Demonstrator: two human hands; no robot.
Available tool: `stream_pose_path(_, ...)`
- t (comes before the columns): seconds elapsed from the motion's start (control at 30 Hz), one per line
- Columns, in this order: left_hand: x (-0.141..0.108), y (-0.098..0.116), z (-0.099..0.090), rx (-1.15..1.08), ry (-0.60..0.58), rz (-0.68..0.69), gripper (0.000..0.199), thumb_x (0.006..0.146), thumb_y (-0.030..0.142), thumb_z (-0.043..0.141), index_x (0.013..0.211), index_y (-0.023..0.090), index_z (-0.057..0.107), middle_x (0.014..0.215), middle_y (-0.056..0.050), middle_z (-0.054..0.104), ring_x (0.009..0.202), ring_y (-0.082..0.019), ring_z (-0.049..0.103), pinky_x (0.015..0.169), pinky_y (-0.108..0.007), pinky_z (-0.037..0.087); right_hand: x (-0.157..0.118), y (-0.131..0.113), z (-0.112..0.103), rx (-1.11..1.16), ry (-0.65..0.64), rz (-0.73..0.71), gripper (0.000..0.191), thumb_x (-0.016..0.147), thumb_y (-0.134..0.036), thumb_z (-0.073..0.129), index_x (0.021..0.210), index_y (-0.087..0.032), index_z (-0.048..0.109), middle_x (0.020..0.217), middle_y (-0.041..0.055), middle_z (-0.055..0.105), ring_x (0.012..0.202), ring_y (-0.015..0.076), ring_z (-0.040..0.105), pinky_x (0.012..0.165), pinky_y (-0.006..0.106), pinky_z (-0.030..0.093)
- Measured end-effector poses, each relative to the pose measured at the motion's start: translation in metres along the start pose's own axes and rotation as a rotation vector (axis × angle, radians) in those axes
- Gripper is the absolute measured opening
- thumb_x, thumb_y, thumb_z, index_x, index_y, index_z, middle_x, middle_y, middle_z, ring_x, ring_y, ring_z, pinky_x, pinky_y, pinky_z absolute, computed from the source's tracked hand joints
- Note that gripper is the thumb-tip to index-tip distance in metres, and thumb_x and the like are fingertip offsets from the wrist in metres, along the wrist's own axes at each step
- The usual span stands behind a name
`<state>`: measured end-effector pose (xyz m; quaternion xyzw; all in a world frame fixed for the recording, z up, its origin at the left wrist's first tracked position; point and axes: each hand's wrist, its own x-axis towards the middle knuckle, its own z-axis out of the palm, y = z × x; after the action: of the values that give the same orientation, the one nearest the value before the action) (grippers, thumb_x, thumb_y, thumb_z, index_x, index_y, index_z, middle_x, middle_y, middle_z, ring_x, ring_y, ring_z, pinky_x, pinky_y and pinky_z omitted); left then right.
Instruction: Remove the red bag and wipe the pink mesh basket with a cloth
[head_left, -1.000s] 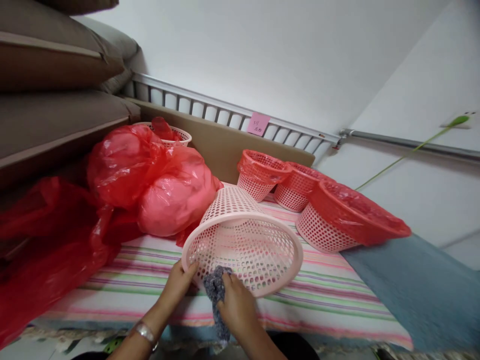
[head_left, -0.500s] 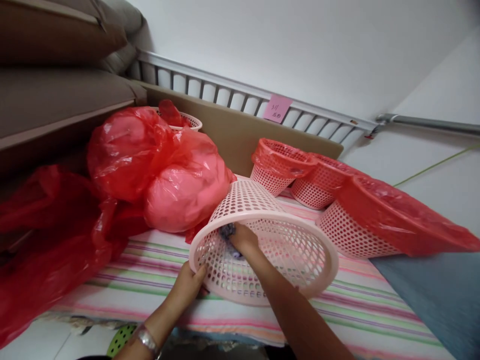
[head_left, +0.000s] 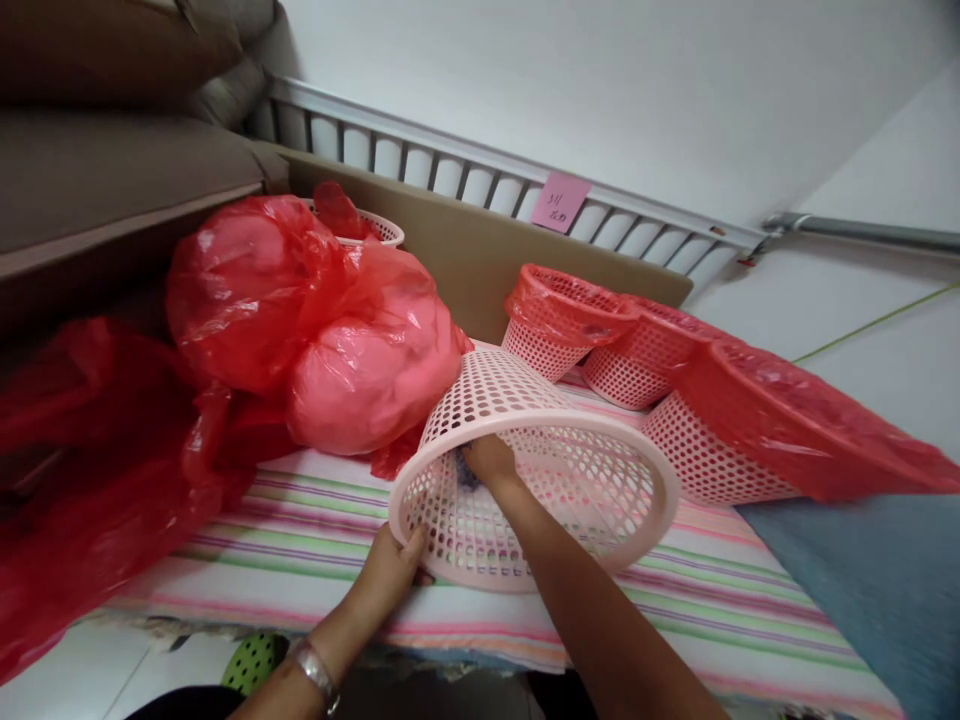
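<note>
A pink perforated basket (head_left: 645, 455) lies on its side on a striped cloth (head_left: 300, 590), its wide mouth facing me. The thumb of my left hand (head_left: 394, 575) is on the lower left of its rim, with the fingers wrapped round the outside. Inside the mouth, my right hand (head_left: 491, 460) is closed on a dark bluish cloth (head_left: 466, 472) against the upper left inner wall. Part of that cloth is hidden by the hand.
Full red plastic bags (head_left: 375, 370) are left of the basket, and loose red plastic (head_left: 97, 500) lies farther left. Three bag-lined baskets (head_left: 712, 450) stand at right. Behind are a board (head_left: 457, 270), a white rail (head_left: 420, 130) and a pink note (head_left: 561, 202).
My right hand and the cloth have shifted slightly along the inner left side of the basket. The basket and my left hand appear a little farther right in view.
</note>
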<state>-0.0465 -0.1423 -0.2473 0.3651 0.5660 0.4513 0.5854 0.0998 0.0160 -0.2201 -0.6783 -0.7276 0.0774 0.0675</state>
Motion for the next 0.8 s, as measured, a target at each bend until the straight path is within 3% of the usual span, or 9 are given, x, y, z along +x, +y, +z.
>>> stream_pose_path(0.13, -0.002, -0.002, -0.002, -0.052, 0.004, 0.011, 0.04, 0.082, 0.018, 0.052, 0.121, 0.008, 0.047, 0.059, 0.004, 0.058, 0.035, -0.01, 0.055, 0.037, -0.021, 0.051, -0.054, -0.005, -0.001, -0.077, -0.051, -0.057, 0.042, 0.078, -0.029, 0.051, 0.119, -0.019, 0.054, 0.11, 0.0108, 0.064, 0.098, 0.0243, 0.061, 0.081, 0.031, 0.044)
stream_pose_path(0.3, 0.001, -0.009, -0.006, -0.072, -0.024, 0.039, 0.037, 0.081, 0.022, 0.055, 0.115, 0.009, 0.051, 0.062, 0.001, 0.064, 0.039, -0.014, 0.061, 0.038, -0.024, 0.053, -0.139, -0.009, 0.001, -0.104, -0.079, -0.181, 0.047, 0.072, -0.026, 0.052, 0.119, -0.017, 0.052, 0.113, 0.0128, 0.06, 0.098, 0.0256, 0.059, 0.081, 0.033, 0.044)
stream_pose_path(0.43, 0.006, -0.013, -0.007, -0.056, -0.026, 0.019, 0.038, 0.081, 0.027, 0.055, 0.114, 0.007, 0.052, 0.064, -0.003, 0.068, 0.042, -0.018, 0.065, 0.041, -0.027, 0.055, -0.173, -0.012, 0.003, -0.111, -0.081, -0.152, 0.041, 0.069, -0.022, 0.052, 0.11, -0.019, 0.055, 0.106, 0.011, 0.061, 0.096, 0.0266, 0.059, 0.079, 0.035, 0.044)
stream_pose_path(0.63, 0.005, -0.011, -0.009, -0.02, -0.049, 0.075, 0.049, 0.08, 0.034, 0.057, 0.124, 0.011, 0.048, 0.072, -0.003, 0.07, 0.037, -0.014, 0.062, 0.036, -0.022, 0.05, -0.159, -0.013, 0.003, -0.093, -0.037, -0.098, 0.038, 0.07, -0.023, 0.053, 0.108, -0.019, 0.055, 0.104, 0.0101, 0.061, 0.095, 0.0256, 0.06, 0.078, 0.033, 0.044)
stream_pose_path(0.8, 0.002, -0.007, -0.008, 0.025, -0.057, 0.051, 0.051, 0.081, 0.032, 0.053, 0.125, 0.007, 0.046, 0.066, -0.003, 0.068, 0.035, -0.013, 0.06, 0.035, -0.02, 0.048, -0.097, -0.011, 0.003, -0.091, 0.05, 0.004, 0.04, 0.077, -0.026, 0.049, 0.116, -0.019, 0.053, 0.11, 0.0103, 0.061, 0.098, 0.0233, 0.059, 0.078, 0.03, 0.043)
